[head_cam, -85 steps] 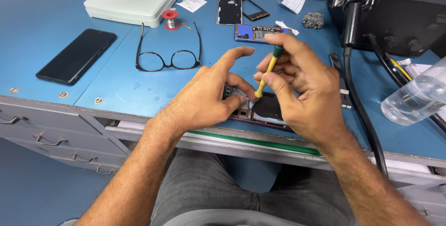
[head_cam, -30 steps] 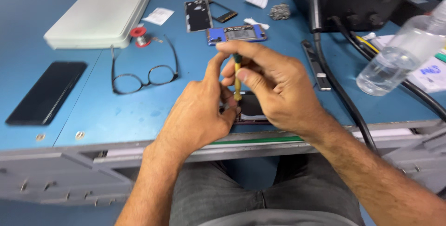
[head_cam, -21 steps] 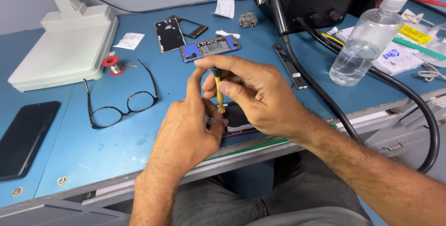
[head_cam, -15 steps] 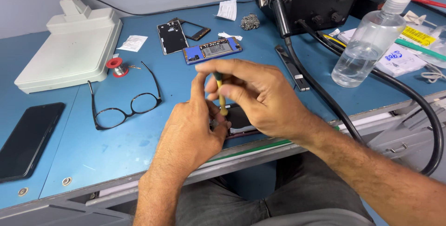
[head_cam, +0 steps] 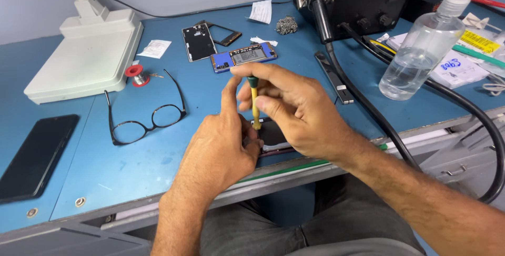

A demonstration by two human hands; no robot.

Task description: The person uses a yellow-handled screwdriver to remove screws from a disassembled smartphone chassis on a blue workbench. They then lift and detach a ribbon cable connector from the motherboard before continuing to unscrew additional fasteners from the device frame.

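Right hand (head_cam: 300, 111) grips a yellow screwdriver (head_cam: 254, 103) upright, tip down on the dark phone (head_cam: 273, 137) at the blue counter's (head_cam: 158, 156) near edge. Left hand (head_cam: 223, 148) rests closed against the phone, index finger raised. Glasses (head_cam: 147, 116) lie just left.

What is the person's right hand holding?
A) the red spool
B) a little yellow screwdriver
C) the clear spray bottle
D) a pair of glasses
B: the right hand pinches a thin yellow screwdriver upright, tip down on the opened phone, which the left hand steadies; the glasses, spray bottle and red spool lie untouched on the blue bench.
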